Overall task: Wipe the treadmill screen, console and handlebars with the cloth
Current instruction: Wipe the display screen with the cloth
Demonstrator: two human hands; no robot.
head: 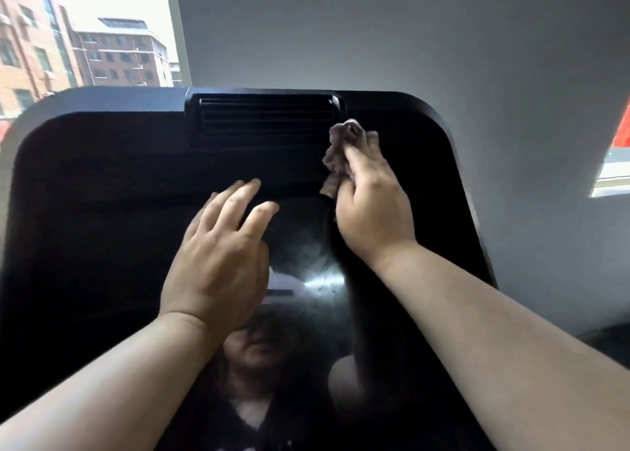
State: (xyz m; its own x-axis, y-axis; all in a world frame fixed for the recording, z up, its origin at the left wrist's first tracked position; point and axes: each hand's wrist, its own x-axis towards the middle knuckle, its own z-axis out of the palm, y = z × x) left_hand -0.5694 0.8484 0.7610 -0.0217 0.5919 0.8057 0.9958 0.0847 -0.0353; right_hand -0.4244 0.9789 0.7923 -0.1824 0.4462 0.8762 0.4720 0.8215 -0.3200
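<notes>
The treadmill's glossy black screen (102, 212) fills most of the view, close up and tilted back. A slatted vent (266, 113) sits at the console's top middle. My right hand (371, 208) grips a bunched grey-brown cloth (341, 154) and holds it against the screen just right of the vent's lower corner. My left hand (221, 256) is in front of the screen's middle with fingers straight and spread, holding nothing; whether the fingertips touch the glass is unclear. The handlebars are out of view.
The console's rounded black frame (453, 150) borders the screen. Behind it stands a plain grey wall (375, 34). A window (85, 31) at upper left shows brick buildings, and another window (613, 164) lies at the right edge. The screen reflects a person.
</notes>
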